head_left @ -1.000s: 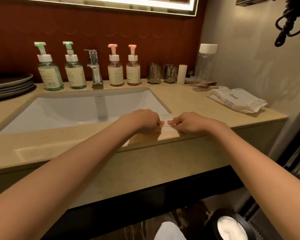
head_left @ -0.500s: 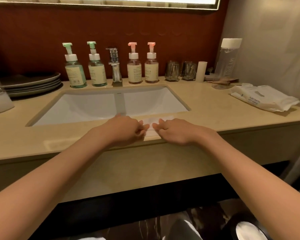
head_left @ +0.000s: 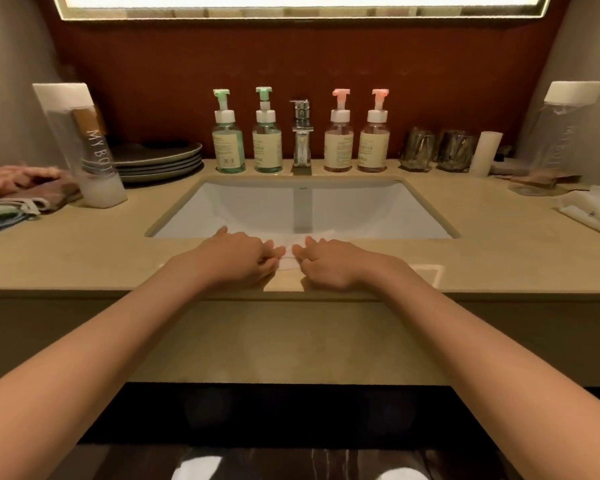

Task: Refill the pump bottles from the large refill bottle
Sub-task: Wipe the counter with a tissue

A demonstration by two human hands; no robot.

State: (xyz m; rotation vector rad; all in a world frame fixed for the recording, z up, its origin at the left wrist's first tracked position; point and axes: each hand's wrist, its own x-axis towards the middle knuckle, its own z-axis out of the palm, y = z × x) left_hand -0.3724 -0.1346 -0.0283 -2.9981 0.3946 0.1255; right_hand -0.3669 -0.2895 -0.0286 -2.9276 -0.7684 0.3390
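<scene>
Four pump bottles (head_left: 266, 143) upright at the tabletop's (head_left: 84, 244) back edge, two green-topped left of the tap (head_left: 302, 133), two pink-topped right. Large refill bottle (head_left: 84, 147) (clear, white cap) standing far left. At the sink's (head_left: 257, 209) front rim, left hand (head_left: 236, 259) and right hand (head_left: 329, 263), each grip pinching a folded white towel (head_left: 286, 261).

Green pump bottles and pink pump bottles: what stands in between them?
A shiny chrome tap stands between the inner green-pump clear bottle and the inner pink-pump clear bottle, behind the white sink basin. The head view shows it.
</scene>
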